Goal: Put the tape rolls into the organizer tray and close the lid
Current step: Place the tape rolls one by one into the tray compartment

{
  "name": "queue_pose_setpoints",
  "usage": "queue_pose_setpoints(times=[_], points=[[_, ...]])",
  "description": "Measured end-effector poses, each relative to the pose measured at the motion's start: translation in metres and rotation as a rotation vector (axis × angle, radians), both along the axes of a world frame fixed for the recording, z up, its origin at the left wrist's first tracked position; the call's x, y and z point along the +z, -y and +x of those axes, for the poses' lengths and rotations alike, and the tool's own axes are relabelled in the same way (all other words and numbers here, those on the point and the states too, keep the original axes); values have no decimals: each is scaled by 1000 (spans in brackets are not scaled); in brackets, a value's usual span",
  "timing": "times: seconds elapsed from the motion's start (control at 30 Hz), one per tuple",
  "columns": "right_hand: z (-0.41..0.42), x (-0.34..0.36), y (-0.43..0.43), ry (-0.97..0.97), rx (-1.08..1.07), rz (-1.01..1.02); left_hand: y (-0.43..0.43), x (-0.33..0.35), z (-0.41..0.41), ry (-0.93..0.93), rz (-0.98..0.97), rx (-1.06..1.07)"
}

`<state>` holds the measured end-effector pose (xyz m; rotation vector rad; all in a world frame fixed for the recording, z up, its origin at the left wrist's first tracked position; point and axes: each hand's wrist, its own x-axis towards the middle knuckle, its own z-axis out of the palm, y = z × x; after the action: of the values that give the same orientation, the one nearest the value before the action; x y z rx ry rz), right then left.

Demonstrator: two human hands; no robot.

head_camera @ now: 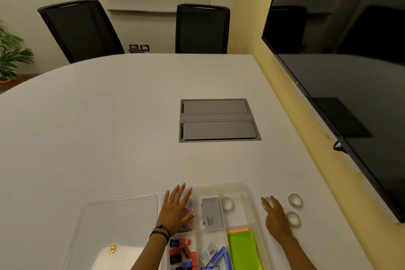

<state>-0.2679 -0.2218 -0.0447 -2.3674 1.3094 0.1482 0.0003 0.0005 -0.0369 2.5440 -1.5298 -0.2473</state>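
- On the white table (109, 127), head view, a clear organizer tray (246, 188) is sitting at the near edge, with its clear lid (118, 221) lying flat just to its left, off the tray.
- One tape roll (227, 204) is already lying in the tray's far right compartment, beside a grey box (211, 212).
- Three rolls are lying on the table to the right of the tray: a far roll (295, 200), a near roll (293, 219), and a third roll (264, 203) under the fingertips of the right hand (277, 220).
- The right hand is reaching palm down with fingers extended and slightly spread; fingertips are covering the third roll, but whether they are gripping it cannot be told.
- The left hand (175, 208) is resting flat and open over the tray's far left compartment, fingers splayed on coloured clips (188, 222), holding nothing; it appears to be steadying the tray.
- Sticky notes (242, 247) and small red and black items (179, 250) are filling the nearer compartments.
- Handling judgement: the rolls are looking small, light and rigid, with a smooth, likely slippery outer face; pinching across the ring, thumb in the core and finger outside, should be holding best.
- The lid is looking thin and flexible; taking it by opposite edges should be keeping it level when seating it.
- Progress judgement: one of four visible rolls is stowed; lid closing is not yet begun.
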Motion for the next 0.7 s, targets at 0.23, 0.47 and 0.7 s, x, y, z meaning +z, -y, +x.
queue_pose_setpoints(times=[0.23,0.47,0.7], points=[[-4,-2,5,-51,-41,-68,0,0,-1,23,-19,-2],[10,14,11,277,-302,16,-1,3,-1,30,-45,-14],[52,46,11,673,-157,155,0,4,-1,34,-46,-11]])
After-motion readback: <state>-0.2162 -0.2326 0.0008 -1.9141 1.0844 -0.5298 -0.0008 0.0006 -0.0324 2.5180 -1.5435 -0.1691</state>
